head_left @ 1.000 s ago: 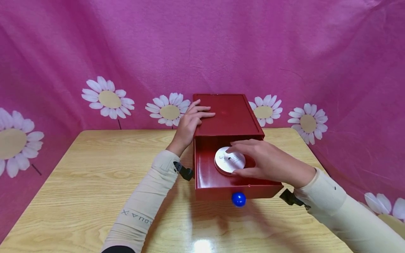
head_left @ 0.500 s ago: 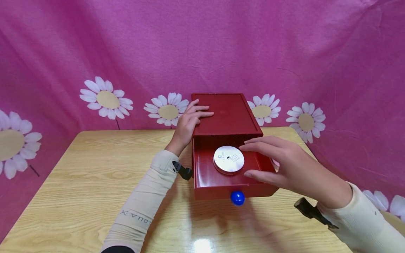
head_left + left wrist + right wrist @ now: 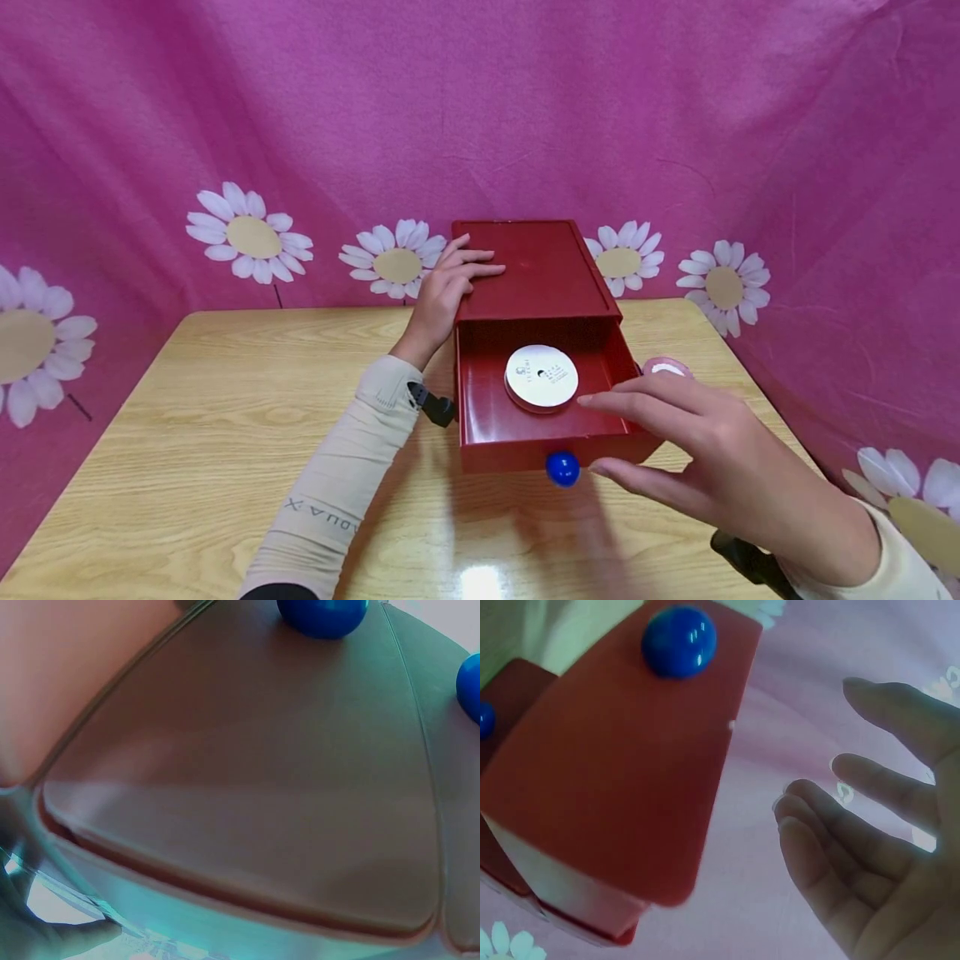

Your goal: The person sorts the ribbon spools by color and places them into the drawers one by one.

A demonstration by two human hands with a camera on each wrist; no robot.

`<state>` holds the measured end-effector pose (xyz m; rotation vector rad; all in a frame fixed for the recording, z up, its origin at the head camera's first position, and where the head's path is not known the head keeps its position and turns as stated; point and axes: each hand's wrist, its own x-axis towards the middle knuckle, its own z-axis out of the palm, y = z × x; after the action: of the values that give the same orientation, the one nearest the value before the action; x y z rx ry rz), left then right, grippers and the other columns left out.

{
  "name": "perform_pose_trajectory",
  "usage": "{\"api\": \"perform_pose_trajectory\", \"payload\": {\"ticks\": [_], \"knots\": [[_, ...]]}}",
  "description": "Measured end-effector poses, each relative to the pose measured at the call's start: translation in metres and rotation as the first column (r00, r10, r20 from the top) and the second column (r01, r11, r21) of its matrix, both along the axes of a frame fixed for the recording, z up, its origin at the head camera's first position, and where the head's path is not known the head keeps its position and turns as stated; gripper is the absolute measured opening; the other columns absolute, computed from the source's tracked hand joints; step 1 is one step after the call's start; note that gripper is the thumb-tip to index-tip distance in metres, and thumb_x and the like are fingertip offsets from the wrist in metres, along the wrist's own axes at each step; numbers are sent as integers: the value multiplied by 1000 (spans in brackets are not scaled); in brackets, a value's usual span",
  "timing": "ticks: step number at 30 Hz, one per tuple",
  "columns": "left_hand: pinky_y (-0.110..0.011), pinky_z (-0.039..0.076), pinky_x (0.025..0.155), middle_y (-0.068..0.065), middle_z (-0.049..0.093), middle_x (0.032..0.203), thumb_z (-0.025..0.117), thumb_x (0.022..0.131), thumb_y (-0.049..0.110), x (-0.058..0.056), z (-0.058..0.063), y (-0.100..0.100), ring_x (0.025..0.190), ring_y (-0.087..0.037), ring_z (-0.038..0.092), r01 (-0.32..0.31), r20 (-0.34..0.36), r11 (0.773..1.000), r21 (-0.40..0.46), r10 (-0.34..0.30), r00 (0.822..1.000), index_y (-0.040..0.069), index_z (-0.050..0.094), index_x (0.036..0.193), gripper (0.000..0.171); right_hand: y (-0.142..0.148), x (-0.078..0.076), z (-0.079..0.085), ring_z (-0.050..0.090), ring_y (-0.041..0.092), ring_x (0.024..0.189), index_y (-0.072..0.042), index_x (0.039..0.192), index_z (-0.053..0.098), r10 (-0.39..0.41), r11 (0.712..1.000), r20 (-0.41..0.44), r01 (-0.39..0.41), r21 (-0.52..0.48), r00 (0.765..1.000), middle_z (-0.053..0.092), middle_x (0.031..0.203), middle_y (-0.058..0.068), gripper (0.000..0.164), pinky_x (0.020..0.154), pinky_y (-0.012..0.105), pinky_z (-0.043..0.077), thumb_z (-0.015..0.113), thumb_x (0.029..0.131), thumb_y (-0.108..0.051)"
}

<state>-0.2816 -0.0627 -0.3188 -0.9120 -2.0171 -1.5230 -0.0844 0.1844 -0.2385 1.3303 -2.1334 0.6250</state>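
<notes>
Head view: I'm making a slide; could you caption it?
Left hand on a red cabinet, right hand near its pulled-out drawer, white-topped disc inside.

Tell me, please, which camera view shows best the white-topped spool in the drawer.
The head view: the white-topped spool lies uncovered in the open red drawer, its print and centre hole visible. Both wrist views face drawer fronts from outside and show nothing of it.
</notes>
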Motion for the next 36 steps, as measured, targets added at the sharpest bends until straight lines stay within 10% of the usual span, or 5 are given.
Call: {"api": "perform_pose_trajectory", "payload": {"ticks": [9,21,36], "knots": [[-30,18,116,-12,64,123,34,78,-1,-19,-16,-2,140,-27,31,-19,-15,1000,-9,19,1000,2,74,107,50,1,9,-26,62,-1,85,-19,120,65,-11,996,127,0,86,992,66,103,-13,41,74,13,52,72,85,-38],[-44,16,116,-22,61,123,33,78,-6,10,9,1,139,-37,29,2,37,1000,-2,-2,999,-6,71,107,48,1,5,-57,54,-4,69,-24,118,63,-103,977,142,74,199,984,63,86,-16,38,60,13,48,70,85,-40],[-41,17,117,-15,62,125,33,79,-1,10,7,-1,140,-32,29,-22,72,1000,-22,23,997,2,74,107,50,-6,6,-69,60,-6,73,-26,117,66,-190,974,235,152,169,953,68,90,-17,38,66,24,57,77,81,-26]]}}
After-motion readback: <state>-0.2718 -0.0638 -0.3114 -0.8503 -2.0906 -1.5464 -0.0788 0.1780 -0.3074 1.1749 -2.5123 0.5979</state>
